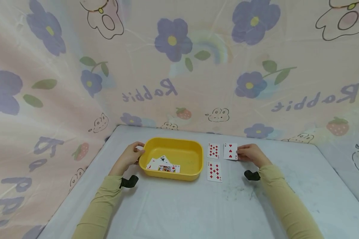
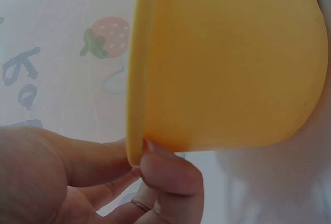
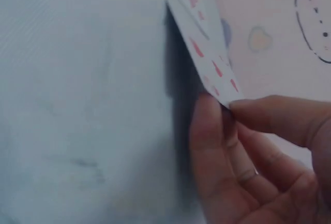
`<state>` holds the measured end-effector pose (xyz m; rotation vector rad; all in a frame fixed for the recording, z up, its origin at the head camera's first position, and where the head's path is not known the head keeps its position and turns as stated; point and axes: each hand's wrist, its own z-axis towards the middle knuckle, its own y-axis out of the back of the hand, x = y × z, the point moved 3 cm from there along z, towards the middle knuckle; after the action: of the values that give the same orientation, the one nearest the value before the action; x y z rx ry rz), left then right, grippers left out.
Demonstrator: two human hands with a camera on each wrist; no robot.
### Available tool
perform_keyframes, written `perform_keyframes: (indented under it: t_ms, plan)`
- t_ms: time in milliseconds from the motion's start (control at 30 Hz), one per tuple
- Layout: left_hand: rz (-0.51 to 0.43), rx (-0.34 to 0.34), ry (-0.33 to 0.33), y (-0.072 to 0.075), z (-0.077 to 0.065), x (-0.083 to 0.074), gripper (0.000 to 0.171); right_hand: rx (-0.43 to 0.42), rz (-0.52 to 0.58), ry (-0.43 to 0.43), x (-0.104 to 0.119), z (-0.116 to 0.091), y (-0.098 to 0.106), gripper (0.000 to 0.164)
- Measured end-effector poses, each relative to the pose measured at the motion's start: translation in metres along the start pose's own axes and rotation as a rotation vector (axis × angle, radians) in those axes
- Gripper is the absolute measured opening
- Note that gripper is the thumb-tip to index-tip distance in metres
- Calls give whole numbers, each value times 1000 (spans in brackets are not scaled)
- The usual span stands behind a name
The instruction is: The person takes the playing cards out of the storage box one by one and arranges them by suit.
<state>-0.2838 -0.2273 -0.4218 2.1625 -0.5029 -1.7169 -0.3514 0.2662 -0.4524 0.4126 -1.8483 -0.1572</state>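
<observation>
My left hand [image 1: 130, 156] pinches the left end of a yellow plastic tub [image 1: 171, 176]; in the left wrist view its thumb and finger close on the rim [image 2: 135, 79]. Several playing cards [image 1: 163, 163] lie loosely inside the tub, towards its front left. With thumb and fingers, my right hand [image 1: 252, 154] pinches the right edge of a playing card with red hearts [image 1: 230, 151]. In the right wrist view that card [image 3: 214, 71] is tilted, its held edge above a dark shadow. Left of it are two diamond cards, one behind [image 1: 213, 151] and one in front [image 1: 214, 171].
A white cloth covers the table [image 1: 173, 209]. Behind and on the left rises a pink patterned curtain [image 1: 155, 69] with flowers and rabbits. Black wrist mounts sit at the left wrist [image 1: 130, 181] and right wrist [image 1: 252, 175]. Faint dark smudges mark the cloth near the right arm.
</observation>
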Motion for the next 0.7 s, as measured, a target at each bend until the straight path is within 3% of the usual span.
perform_keyframes:
  t_ms: [367, 700]
  plan:
    - [6, -13, -13, -2, 2, 4, 33, -70, -101, -34, -1, 3, -4, 39]
    - [12, 10, -29, 1, 1, 2, 34, -105, -100, -15, -1, 3, -5, 39]
